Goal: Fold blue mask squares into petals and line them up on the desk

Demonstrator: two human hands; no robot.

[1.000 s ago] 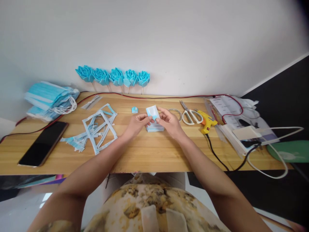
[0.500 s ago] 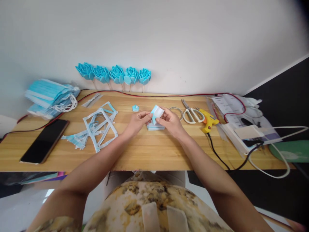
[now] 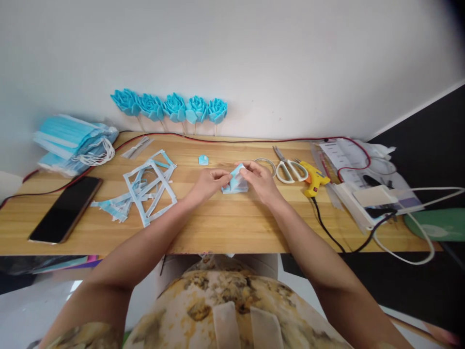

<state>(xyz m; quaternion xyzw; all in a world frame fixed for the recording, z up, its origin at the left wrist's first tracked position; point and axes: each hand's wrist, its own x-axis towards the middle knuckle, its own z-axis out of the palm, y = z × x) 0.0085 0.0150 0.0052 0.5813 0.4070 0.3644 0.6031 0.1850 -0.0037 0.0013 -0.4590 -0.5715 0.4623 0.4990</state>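
Note:
Between my two hands is a small folded piece of blue-and-white mask fabric. My left hand pinches its left edge between thumb and fingers. On the other side, my right hand grips the upper right part, its thumb and forefinger pressed on the fabric. Just below lies a small stack of cut mask pieces on the table, partly hidden by the held piece. A little folded blue petal rests behind my left hand.
Mask offcuts, a phone and bagged masks lie left. Blue fabric flowers on sticks lean against the wall. To the right are a tape ring, scissors, a yellow glue gun and a power strip.
The fabric piece has been folded over further and lowered closer to the stack. My right fingers have shifted onto its top. The view has moved slightly.

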